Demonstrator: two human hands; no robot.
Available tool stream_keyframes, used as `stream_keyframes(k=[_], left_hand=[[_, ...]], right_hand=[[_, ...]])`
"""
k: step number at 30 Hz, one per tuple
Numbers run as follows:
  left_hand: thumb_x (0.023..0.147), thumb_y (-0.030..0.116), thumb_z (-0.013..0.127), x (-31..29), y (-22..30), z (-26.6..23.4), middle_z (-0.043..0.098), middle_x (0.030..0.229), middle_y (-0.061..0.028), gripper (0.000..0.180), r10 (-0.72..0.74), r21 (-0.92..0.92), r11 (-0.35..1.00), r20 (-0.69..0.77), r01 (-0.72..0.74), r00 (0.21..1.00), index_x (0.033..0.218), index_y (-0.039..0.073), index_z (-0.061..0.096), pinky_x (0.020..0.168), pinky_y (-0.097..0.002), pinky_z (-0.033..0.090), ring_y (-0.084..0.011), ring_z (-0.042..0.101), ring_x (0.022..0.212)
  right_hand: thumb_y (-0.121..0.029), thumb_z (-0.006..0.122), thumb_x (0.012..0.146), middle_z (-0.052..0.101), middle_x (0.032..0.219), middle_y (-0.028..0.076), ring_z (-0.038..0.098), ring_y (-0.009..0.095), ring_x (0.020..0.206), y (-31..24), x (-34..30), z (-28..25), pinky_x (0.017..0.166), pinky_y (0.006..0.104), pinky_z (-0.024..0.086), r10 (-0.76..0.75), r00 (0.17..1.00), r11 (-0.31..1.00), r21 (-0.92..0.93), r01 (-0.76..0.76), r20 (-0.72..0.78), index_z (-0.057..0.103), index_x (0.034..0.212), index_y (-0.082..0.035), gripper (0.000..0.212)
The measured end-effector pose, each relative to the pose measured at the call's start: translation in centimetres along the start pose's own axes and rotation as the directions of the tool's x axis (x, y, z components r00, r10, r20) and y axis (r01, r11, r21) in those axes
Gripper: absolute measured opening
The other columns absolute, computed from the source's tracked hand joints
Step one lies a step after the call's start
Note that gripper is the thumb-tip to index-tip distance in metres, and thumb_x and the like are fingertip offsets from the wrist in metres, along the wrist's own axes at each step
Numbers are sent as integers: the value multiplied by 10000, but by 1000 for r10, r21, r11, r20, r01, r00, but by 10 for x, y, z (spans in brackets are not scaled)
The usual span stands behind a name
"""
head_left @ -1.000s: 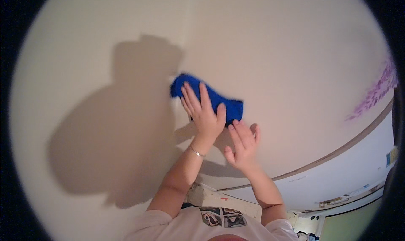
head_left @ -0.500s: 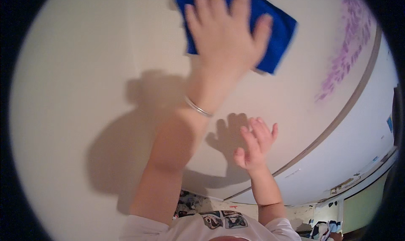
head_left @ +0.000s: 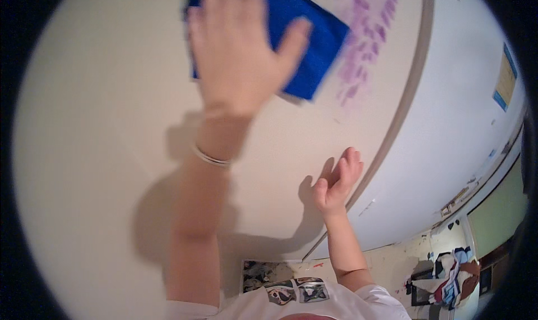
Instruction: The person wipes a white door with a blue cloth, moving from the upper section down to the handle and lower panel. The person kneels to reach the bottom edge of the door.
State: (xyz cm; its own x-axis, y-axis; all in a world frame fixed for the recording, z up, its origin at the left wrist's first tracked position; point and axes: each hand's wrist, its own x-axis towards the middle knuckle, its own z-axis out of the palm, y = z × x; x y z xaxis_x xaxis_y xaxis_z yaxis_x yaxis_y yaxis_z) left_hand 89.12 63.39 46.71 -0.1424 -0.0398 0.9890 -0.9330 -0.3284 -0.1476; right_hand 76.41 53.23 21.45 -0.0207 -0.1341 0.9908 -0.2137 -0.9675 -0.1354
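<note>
My left hand (head_left: 238,51) lies flat over a folded blue cloth (head_left: 315,54), holding it against the cream wall (head_left: 269,152). Its thumb is spread to the right, and the fingertips run out past the upper edge. A silvery bangle (head_left: 212,156) circles that wrist. Purple petal-shaped marks (head_left: 361,51) on the wall begin just right of the cloth. Lower down, my right hand (head_left: 338,182) is raised by the wall with its fingers loosely extended. It holds nothing, and whether it touches the wall I cannot tell.
A brown strip (head_left: 412,90) divides the cream wall from a pale bluish-white panel (head_left: 443,124) on the right. A yellow and blue label (head_left: 505,79) is stuck there. A heap of clothes (head_left: 454,278) sits at the lower right, beside a green surface (head_left: 499,216).
The view has turned right, so the wall marks and strip sit further left. My left hand and the cloth are closer to the purple marks. My right hand has come nearer the strip.
</note>
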Motion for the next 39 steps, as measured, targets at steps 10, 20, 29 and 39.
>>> stream_keyframes(k=[10, 20, 29, 39], left_hand=[[770, 468, 609, -42, 90, 43, 368, 1410, -208, 760, 151, -149, 978, 7, -149, 988, 1350, 19, 408, 983, -517, 275, -380, 345, 1276], [764, 458, 608, -201, 136, 23, 421, 1341, -221, 630, -13, -60, 998, 284, 31, 959, 1266, 96, 488, 814, -494, 342, -348, 470, 1053], [790, 369, 556, -364, 136, -13, 539, 1202, -113, 382, 26, -22, 1000, 677, -15, 735, 1114, 173, 601, 829, -459, 306, -241, 468, 888], [787, 388, 605, -191, 93, 16, 284, 1382, -344, 583, -110, -168, 974, 222, 149, 969, 1304, 158, 465, 896, -669, 298, -572, 328, 1182]], right_hand=[[-316, 470, 897, 374, 1378, 242, 376, 383, 1267, -22, -52, -33, 1041, 494, 283, 172, 985, 970, 167, -174, 27, 411, 1296, -31, 493], [-405, 402, 937, 204, 1453, 306, 194, 438, 1360, -38, -73, -56, 1097, 486, 174, 280, 932, 923, 204, -327, 229, 227, 1407, 73, 693], [-462, 396, 921, 219, 1421, 338, 242, 518, 1279, -33, -183, -56, 1032, 603, 168, 407, 818, 892, 14, -451, 405, 265, 1385, 60, 710], [-588, 395, 873, 394, 1404, 161, 300, 512, 1245, -6, 18, -38, 1000, 577, 251, 34, 959, 995, -97, -7, 281, 529, 1291, -143, 625]])
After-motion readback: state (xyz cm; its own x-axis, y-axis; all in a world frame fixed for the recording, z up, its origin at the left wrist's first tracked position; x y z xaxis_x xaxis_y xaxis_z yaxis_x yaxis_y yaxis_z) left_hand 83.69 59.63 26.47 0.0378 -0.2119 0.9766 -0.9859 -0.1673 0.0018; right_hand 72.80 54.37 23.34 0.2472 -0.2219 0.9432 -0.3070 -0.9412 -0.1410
